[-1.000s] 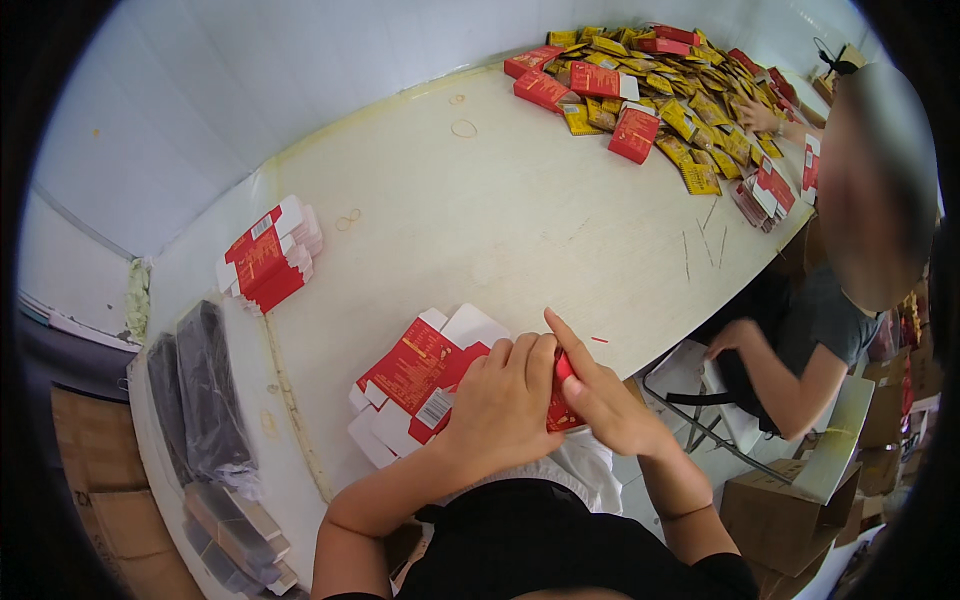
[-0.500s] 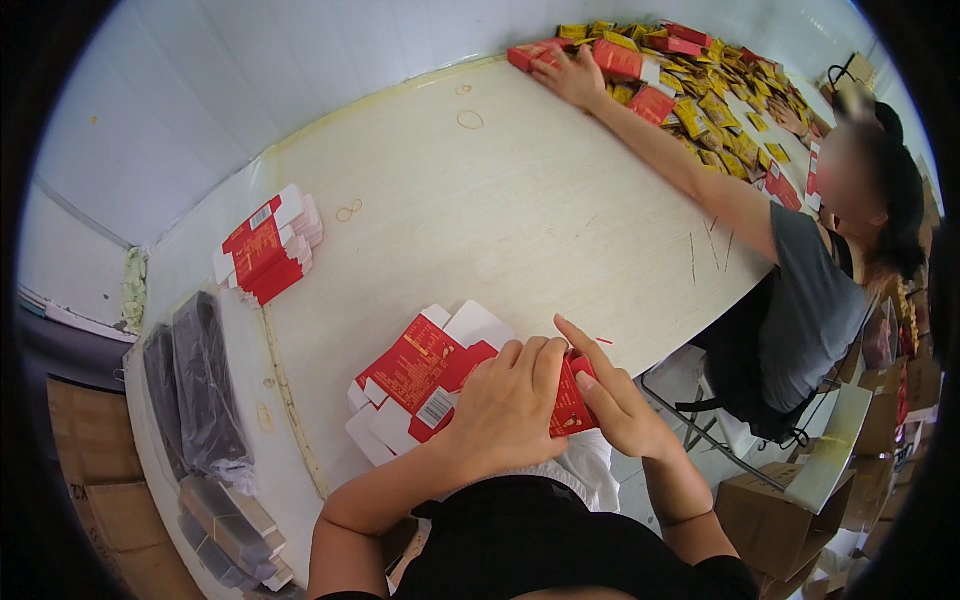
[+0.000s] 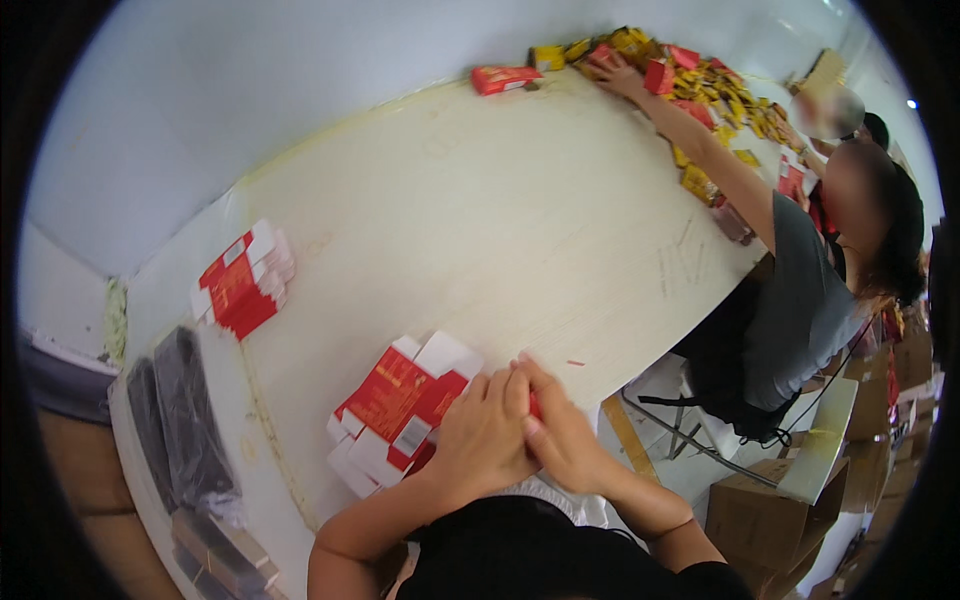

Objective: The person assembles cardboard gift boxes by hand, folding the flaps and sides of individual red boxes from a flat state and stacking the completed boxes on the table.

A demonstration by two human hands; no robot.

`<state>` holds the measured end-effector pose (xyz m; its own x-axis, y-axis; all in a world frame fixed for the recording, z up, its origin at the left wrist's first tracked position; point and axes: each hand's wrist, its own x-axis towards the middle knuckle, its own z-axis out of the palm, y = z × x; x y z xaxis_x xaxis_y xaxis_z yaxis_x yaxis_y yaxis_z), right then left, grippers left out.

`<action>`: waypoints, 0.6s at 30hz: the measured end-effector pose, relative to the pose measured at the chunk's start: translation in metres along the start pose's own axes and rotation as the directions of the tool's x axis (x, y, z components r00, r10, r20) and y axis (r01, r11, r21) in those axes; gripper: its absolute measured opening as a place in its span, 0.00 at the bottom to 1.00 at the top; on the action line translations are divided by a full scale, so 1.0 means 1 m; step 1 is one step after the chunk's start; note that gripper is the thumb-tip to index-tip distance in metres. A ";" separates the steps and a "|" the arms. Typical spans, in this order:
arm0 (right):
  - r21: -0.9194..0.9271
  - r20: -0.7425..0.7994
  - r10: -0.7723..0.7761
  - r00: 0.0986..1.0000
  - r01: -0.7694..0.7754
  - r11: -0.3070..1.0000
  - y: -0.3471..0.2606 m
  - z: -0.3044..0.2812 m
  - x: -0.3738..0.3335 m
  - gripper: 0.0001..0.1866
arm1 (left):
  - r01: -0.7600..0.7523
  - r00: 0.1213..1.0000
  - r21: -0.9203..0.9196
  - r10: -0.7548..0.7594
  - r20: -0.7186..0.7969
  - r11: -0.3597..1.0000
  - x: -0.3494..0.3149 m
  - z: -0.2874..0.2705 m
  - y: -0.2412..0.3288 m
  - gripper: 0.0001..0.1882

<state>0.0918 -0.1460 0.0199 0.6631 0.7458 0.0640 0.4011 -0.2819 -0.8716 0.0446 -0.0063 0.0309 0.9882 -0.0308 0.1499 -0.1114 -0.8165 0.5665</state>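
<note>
Close to my body, my left hand (image 3: pixel 488 418) and my right hand (image 3: pixel 568 436) are pressed together around a small red box (image 3: pixel 534 405). Only a sliver of the box shows between the fingers; my palms and fingers hide the rest. Just left of my hands, a stack of flattened red-and-white cartons (image 3: pixel 385 385) lies on the white table (image 3: pixel 440 215), its upper side turned to me. My left forearm reaches over the lower edge of that stack.
More flat cartons (image 3: pixel 238 290) lie at the far left. Grey plastic-wrapped bundles (image 3: pixel 190 410) line the left table edge. A co-worker (image 3: pixel 800 300) on the right reaches into yellow packets (image 3: pixel 725 95) and red boxes. One red box (image 3: pixel 505 79) lies by the wall; brown cartons (image 3: pixel 765 515) stand right.
My hands have closed together over the red box, covering most of it. The co-worker's hand has moved right among the packets, away from the red box by the wall. The view has shifted somewhat.
</note>
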 end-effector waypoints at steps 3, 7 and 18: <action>0.113 0.208 0.060 0.976 -0.084 0.990 0.004 -0.013 0.001 0.35 | 0.012 0.999 0.008 -0.013 0.045 1.000 -0.006 0.005 -0.001 0.36; 0.207 0.266 -0.046 0.963 -0.011 0.978 0.026 -0.021 0.002 0.36 | 0.046 0.988 -0.121 -0.027 0.149 0.992 -0.002 0.007 0.002 0.49; 0.820 -0.042 0.527 0.849 -0.272 0.503 0.107 -0.093 0.106 0.33 | 0.303 0.951 0.262 -0.309 -0.022 0.916 -0.054 -0.040 -0.073 0.58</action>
<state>0.2638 -0.1527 -0.0210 0.8006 0.4590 -0.3852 -0.4972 0.1501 -0.8546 -0.0047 0.0784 0.0136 0.9718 0.2352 -0.0145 0.2252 -0.9086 0.3518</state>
